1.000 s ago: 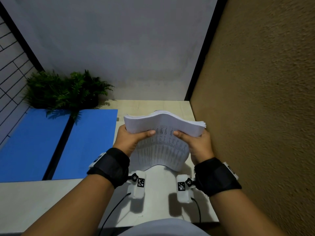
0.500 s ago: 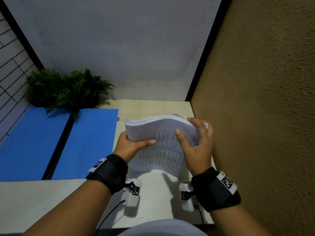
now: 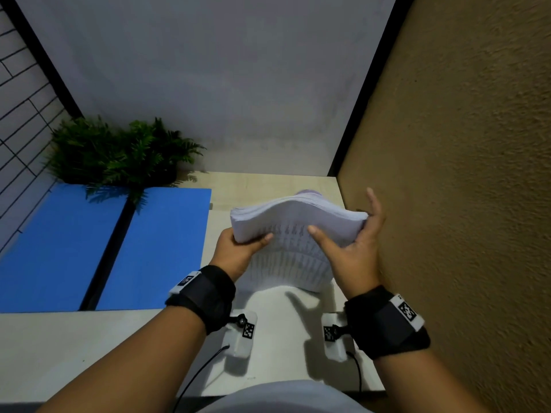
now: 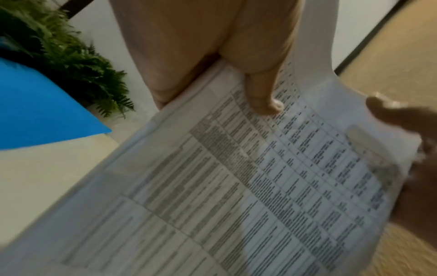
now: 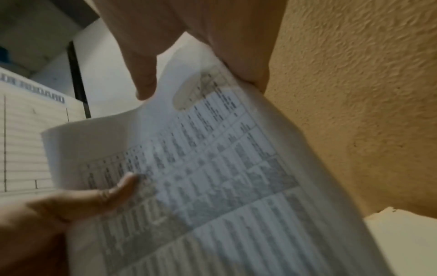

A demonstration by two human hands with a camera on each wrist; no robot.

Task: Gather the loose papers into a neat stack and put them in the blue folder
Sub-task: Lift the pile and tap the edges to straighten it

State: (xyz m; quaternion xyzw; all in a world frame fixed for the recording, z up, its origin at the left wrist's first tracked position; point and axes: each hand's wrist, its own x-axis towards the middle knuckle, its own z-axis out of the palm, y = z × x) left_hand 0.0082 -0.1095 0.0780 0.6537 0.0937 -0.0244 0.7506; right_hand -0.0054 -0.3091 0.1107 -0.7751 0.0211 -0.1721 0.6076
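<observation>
Held the papers [image 3: 298, 216] up on end over the pale table [image 3: 89, 353], close to the brown wall [image 3: 462, 204]. Gripped the left side with the left hand [image 3: 238, 251], thumb curled over the front sheet and fingers tucked behind. Kept the right hand [image 3: 354, 251] loose, with fingers straight up along the right side of the pile and only the thumb lying on the printed front. Looked like a pat on that side to push the sheets in line.

Could not tell if the bottom edge touched the table or hung just above it. Bulged in the middle, that pile, with the top edges a bit stepped and not yet even.

Lay wide open and flat on the table, the blue folder [image 3: 155, 248], off to the left of the papers, with a green plant [image 3: 119, 153] at its far end.

Seemed to be the tidy-up step, with the move into the folder not yet begun. Needed a softer hold on the left, so the sheets could slide. Needed gentle taps of the bottom edge on the table, then flat pats on each side. Needed the bulge let out first, since bent sheets do not line up. Might have spilled sheets with too loose a hold on both sides at once.
</observation>
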